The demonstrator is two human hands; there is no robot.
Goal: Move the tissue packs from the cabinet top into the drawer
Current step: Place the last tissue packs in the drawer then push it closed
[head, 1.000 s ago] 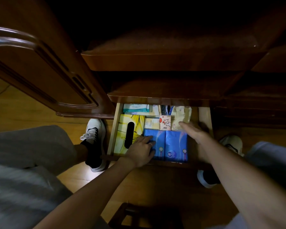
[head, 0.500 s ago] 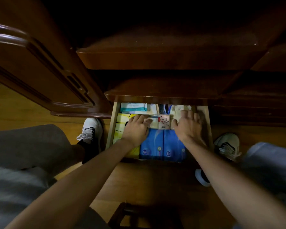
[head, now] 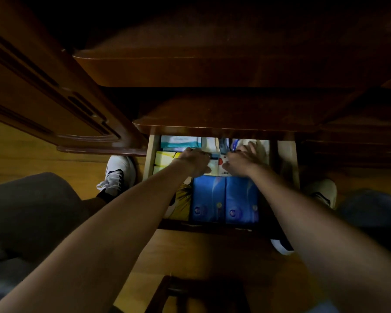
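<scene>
Two blue tissue packs (head: 225, 198), one yellow box (head: 165, 162), one teal pack (head: 180, 142), two hands (head: 195, 161), two shoes (head: 117, 175).

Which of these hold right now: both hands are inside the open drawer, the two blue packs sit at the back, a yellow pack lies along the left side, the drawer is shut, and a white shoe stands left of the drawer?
1. Both the left hand and the right hand are inside the open drawer. True.
2. The two blue packs sit at the back. False: they lie at the front edge, side by side.
3. A yellow pack lies along the left side. True.
4. The drawer is shut. False: it is pulled out, contents showing.
5. A white shoe stands left of the drawer. True.
</scene>
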